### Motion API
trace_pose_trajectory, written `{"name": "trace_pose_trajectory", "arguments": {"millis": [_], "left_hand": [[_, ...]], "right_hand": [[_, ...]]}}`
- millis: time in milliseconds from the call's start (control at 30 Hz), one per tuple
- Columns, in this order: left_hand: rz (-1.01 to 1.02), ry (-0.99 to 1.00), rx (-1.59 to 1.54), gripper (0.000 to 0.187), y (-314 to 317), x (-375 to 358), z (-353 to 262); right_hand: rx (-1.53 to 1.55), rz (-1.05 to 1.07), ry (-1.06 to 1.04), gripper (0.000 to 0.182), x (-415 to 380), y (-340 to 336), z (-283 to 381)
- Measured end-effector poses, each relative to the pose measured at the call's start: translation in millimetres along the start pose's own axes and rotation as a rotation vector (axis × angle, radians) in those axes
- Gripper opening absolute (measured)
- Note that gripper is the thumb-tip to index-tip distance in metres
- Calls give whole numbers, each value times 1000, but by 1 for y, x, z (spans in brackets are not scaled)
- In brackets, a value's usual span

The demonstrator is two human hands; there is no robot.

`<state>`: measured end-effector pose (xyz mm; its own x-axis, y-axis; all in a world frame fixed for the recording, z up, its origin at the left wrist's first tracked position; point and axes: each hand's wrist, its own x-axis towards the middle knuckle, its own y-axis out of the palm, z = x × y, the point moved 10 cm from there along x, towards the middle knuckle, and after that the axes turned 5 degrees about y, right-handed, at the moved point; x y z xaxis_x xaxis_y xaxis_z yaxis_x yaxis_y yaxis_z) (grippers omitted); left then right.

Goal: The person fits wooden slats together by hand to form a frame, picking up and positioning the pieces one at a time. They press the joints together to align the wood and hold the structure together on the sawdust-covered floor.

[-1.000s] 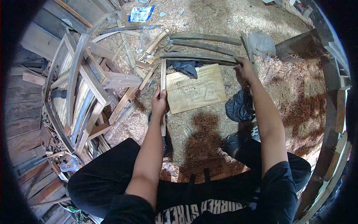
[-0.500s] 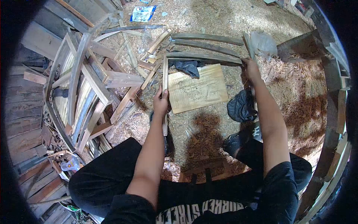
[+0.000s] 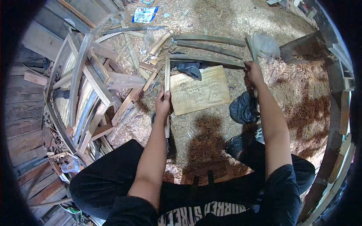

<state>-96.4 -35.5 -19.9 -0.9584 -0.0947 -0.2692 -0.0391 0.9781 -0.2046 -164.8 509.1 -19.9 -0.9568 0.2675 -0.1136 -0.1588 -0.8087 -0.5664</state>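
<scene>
My left hand (image 3: 163, 104) is closed around the left upright strip of a wooden frame (image 3: 167, 77). My right hand (image 3: 254, 72) grips the frame's far right corner, where the crossbar (image 3: 211, 61) meets the right-hand strip (image 3: 252, 48); its fingertips are partly hidden. A thin square plywood board (image 3: 201, 92) lies on the ground inside the frame. Dark plastic (image 3: 190, 69) sits at the board's far edge, partly under the crossbar. Two loose wooden strips (image 3: 211, 46) lie just beyond the frame.
To the left stands a stack of wooden frames (image 3: 81, 79), with offcuts around it. A black bag (image 3: 244, 107) lies near my right foot. Clear plastic (image 3: 266, 46) rests beyond the right-hand strip. Wood shavings (image 3: 222, 15) cover the ground, and a blue-white packet (image 3: 144, 14) lies farther off.
My right hand has shifted very slightly toward me, and the crossbar's right end sits a little lower. My left hand keeps its place on the left upright.
</scene>
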Motion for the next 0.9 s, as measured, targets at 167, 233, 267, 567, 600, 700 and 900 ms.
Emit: {"name": "trace_pose_trajectory", "arguments": {"millis": [167,233,267,567,600,700,900], "left_hand": [[-19,2,-19,52,-1,2,6],[-16,-51,-49,52,-3,9,30],[-16,-51,-49,52,-4,11,37],[-77,1,63,47,-8,16,33],[-54,-31,71,46,-6,14,30],[-19,-21,112,46,-5,7,12],[-27,-210,0,43,-4,-2,9]], "right_hand": [[-471,19,-75,37,-29,-5,77],[-425,51,-13,39,-31,-3,74],[-379,83,49,40,-31,-1,69],[-712,-16,-160,43,-54,19,101],[-765,9,-143,39,-55,23,99],[-741,96,-114,38,-63,34,100],[-408,332,34,48,-110,76,98]]}}
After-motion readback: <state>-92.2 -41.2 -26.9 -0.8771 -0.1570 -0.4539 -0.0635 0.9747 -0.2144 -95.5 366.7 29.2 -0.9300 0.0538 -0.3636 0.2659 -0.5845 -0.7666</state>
